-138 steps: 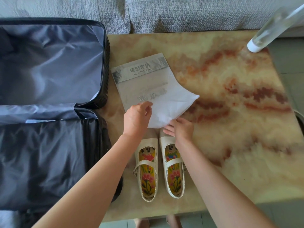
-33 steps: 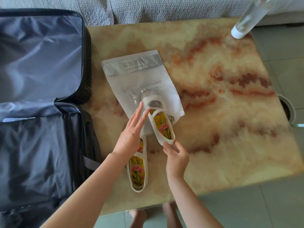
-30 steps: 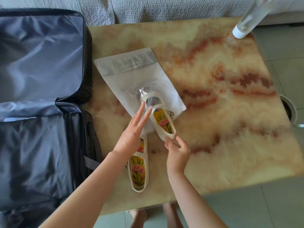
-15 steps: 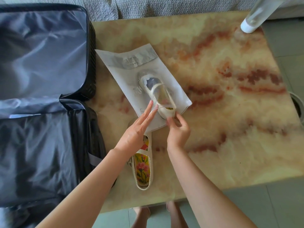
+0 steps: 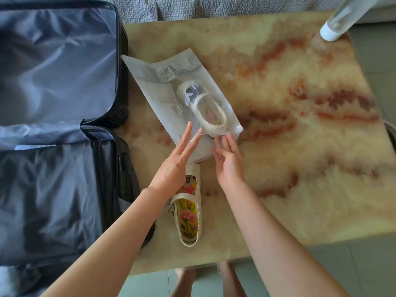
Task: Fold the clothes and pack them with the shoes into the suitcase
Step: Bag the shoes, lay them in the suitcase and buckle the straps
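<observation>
With the first shoe [image 5: 209,108] inside the bag [image 5: 154,93], the straight-fingered left hand [image 5: 176,161] and right hand [image 5: 229,161] touch its mouth, so the second shoe [image 5: 188,219] at six o'clock probably goes in next.

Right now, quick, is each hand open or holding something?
Left hand: open, straight fingers touching the mouth of the plastic bag.
Right hand: open, relaxed fingers by the bag, holding nothing.
</observation>
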A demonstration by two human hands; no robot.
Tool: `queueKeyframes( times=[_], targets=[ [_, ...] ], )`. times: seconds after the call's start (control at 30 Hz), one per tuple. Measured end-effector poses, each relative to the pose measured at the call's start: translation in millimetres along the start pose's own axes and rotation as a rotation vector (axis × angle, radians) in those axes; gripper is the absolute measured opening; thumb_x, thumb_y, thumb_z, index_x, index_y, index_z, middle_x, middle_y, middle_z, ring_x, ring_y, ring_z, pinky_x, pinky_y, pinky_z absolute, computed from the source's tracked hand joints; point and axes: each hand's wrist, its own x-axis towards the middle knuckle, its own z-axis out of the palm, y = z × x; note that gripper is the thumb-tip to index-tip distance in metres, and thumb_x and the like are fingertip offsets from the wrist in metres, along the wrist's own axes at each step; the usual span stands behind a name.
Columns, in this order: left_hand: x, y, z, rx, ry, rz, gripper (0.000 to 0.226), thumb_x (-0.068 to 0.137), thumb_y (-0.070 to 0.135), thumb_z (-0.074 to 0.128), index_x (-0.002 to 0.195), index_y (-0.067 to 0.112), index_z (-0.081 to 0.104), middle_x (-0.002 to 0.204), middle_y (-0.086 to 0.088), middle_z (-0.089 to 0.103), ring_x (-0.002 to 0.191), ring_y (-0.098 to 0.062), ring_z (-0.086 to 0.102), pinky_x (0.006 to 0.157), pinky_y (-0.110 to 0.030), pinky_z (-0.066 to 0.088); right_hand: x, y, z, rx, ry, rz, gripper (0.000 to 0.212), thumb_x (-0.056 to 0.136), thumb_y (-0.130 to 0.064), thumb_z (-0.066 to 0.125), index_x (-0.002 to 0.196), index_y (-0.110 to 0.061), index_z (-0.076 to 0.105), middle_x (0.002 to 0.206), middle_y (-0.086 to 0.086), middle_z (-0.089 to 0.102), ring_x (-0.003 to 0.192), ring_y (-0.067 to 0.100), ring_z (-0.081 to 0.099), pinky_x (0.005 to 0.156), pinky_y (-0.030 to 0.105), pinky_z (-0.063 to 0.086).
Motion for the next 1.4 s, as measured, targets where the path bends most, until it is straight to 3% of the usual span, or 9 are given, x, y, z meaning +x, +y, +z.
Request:
queueKeyframes(
  times=[0.03, 0.1, 0.2, 0.33, 0.43, 0.5, 0.7, 1.1, 1.4],
  targets=[
    [-0.8, -8.3, 4.3, 0.032, 0.003, 0.048, 0.103, 0.073, -0.026, 0.04, 0.152, 0.028, 0.003, 0.16, 0.006, -0.011, 0.141, -0.009, 0.021, 0.066, -0.026, 0.053, -2.4, -2.0, -2.4, -0.071, 0.01, -0.019, 0.055, 0.091, 0.015, 0.043, 0.14, -0.011, 0.044, 0.144, 0.005, 0.045, 0.127, 0.019, 0.051, 0.097, 0.028, 0.046],
    [-1.0, -13.2, 7.1, 0.008, 0.004, 0.01, 0.107, 0.07, -0.029, 0.042, 0.153, 0.028, 0.005, 0.16, 0.003, -0.009, 0.143, -0.007, 0.015, 0.057, -0.022, 0.049, -9.4, -1.4, -8.4, -0.227, 0.073, -0.073, 0.043, 0.091, 0.008, 0.051, 0.13, -0.01, 0.054, 0.134, 0.006, 0.055, 0.119, 0.02, 0.057, 0.094, 0.029, 0.05],
    [-5.4, -9.8, 3.8, -0.086, 0.088, -0.056, 0.106, 0.075, -0.027, 0.044, 0.15, 0.039, 0.008, 0.159, 0.011, -0.011, 0.146, -0.011, 0.007, 0.082, -0.014, 0.047, -39.8, 5.3, -21.9, -0.538, 0.135, -0.094, 0.018, 0.091, -0.013, 0.062, 0.108, -0.018, 0.064, 0.106, 0.001, 0.067, 0.097, 0.017, 0.064, 0.083, 0.03, 0.051],
    [-14.6, -5.8, -0.1, -0.085, 0.141, -0.138, 0.096, 0.082, -0.018, 0.052, 0.148, 0.04, 0.013, 0.158, 0.01, -0.005, 0.139, 0.002, -0.001, 0.093, -0.012, 0.027, -95.8, 33.1, -59.4, -1.092, -0.086, 0.107, 0.064, 0.075, -0.057, 0.07, 0.129, -0.03, 0.05, 0.122, -0.016, 0.055, 0.11, 0.008, 0.056, 0.095, 0.029, 0.045],
    [-16.3, -6.6, 0.3, -0.093, 0.151, -0.193, 0.094, 0.084, -0.014, 0.057, 0.15, 0.038, 0.014, 0.16, 0.006, -0.005, 0.142, -0.006, 0.008, 0.096, -0.019, 0.032, -126.9, 57.5, -80.4, -1.317, -0.129, 0.21, 0.059, 0.075, -0.05, 0.072, 0.127, -0.035, 0.05, 0.117, -0.024, 0.057, 0.112, 0.006, 0.057, 0.097, 0.03, 0.046],
    [-16.2, -6.0, -0.4, -0.106, 0.147, -0.201, 0.095, 0.083, -0.014, 0.058, 0.15, 0.037, 0.014, 0.16, 0.004, -0.005, 0.144, -0.012, 0.018, 0.091, -0.019, 0.037, -133.3, 67.2, -87.4, -1.201, -0.046, 0.154, 0.03, 0.079, -0.029, 0.07, 0.108, -0.033, 0.063, 0.094, -0.019, 0.069, 0.09, 0.006, 0.066, 0.083, 0.039, 0.055],
    [-13.0, -9.9, -2.9, -0.107, 0.181, -0.192, 0.1, 0.078, -0.019, 0.057, 0.15, 0.037, 0.015, 0.16, 0.0, -0.002, 0.139, -0.013, 0.029, 0.086, -0.021, 0.045, -128.9, 51.0, -108.7, -0.82, -0.026, 0.16, 0.043, 0.087, 0.001, 0.064, 0.111, -0.034, 0.056, 0.088, -0.005, 0.074, 0.081, 0.012, 0.072, 0.062, 0.031, 0.06],
    [-14.3, -12.1, -7.0, -0.141, 0.144, -0.192, 0.1, 0.078, -0.021, 0.05, 0.147, 0.04, 0.012, 0.16, 0.001, -0.005, 0.143, -0.014, 0.023, 0.09, -0.026, 0.045, -107.7, -13.4, -175.3, -0.82, -0.082, 0.119, 0.035, 0.086, 0.007, 0.061, 0.108, -0.019, 0.067, 0.1, -0.003, 0.074, 0.09, 0.018, 0.071, 0.07, 0.037, 0.06],
    [-17.5, -16.5, -8.8, -0.102, 0.139, -0.198, 0.097, 0.081, -0.02, 0.049, 0.149, 0.038, 0.012, 0.16, 0.0, -0.006, 0.141, -0.018, 0.03, 0.083, -0.023, 0.047, -114.2, -19.0, -181.9, -0.763, -0.077, 0.084, 0.038, 0.086, 0.008, 0.06, 0.113, -0.02, 0.062, 0.094, -0.005, 0.075, 0.08, 0.019, 0.072, 0.064, 0.027, 0.059]
  ],
)
